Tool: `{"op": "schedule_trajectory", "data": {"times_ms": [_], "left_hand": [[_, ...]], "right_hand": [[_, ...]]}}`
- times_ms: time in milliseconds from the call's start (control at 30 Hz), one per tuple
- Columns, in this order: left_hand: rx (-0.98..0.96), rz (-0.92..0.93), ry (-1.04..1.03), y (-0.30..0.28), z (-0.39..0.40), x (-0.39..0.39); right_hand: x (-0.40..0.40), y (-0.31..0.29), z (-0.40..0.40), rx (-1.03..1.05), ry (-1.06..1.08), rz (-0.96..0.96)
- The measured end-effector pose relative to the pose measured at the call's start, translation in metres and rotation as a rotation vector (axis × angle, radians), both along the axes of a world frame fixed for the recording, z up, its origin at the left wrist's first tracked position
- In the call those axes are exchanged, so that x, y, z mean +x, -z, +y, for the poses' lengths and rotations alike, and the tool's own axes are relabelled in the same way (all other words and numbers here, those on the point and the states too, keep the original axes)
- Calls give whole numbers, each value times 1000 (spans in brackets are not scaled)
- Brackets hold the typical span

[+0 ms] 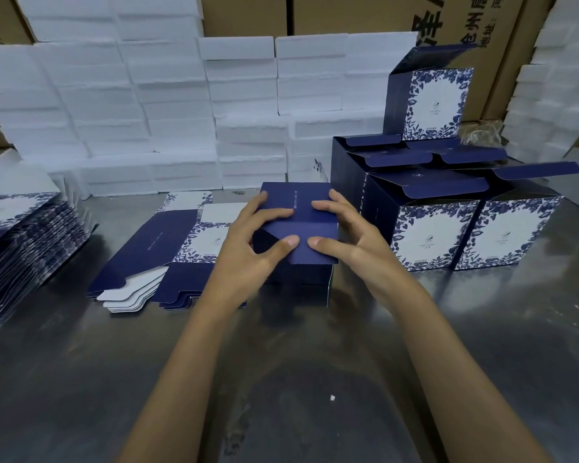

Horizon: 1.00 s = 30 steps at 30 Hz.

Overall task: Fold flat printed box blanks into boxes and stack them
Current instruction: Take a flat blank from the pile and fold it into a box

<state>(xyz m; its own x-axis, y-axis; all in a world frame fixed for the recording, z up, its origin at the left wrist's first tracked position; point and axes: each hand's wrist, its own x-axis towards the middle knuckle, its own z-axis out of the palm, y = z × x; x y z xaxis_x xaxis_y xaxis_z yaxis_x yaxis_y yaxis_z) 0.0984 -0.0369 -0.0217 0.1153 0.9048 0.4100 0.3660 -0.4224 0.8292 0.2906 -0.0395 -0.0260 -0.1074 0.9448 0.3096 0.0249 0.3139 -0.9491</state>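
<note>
Both of my hands are on the navy box (298,228) I am folding: my left hand (248,248) curls round its left side with the fingers laid over the top and the thumb pressing the front flap, and my right hand (351,235) mirrors it on the right, thumb tip on the same flap, fingers spread over the far edge. That box stands on the steel table (281,379) straight in front of me, its navy flaps facing up. Just to its left lies a short pile of flat blanks (168,255), and a taller stack of blanks (24,248) sits at the table's left edge. To the right, touching one another, stand finished boxes (458,228) with their lids open, one more box (432,101) perched on top. White foam blocks (147,111) are piled along the back.
</note>
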Motion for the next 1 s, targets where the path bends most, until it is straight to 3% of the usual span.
{"op": "schedule_trajectory", "data": {"times_ms": [333, 700, 1000], "left_hand": [[122, -62, -169, 5, 3, 13], [111, -82, -164, 2, 3, 15], [62, -139, -80, -2, -3, 17]], "right_hand": [[-2, 2, 4, 25, 81, 22], [-7, 1, 3, 100, 226, -72], [-9, -3, -3, 44, 166, -49]]}}
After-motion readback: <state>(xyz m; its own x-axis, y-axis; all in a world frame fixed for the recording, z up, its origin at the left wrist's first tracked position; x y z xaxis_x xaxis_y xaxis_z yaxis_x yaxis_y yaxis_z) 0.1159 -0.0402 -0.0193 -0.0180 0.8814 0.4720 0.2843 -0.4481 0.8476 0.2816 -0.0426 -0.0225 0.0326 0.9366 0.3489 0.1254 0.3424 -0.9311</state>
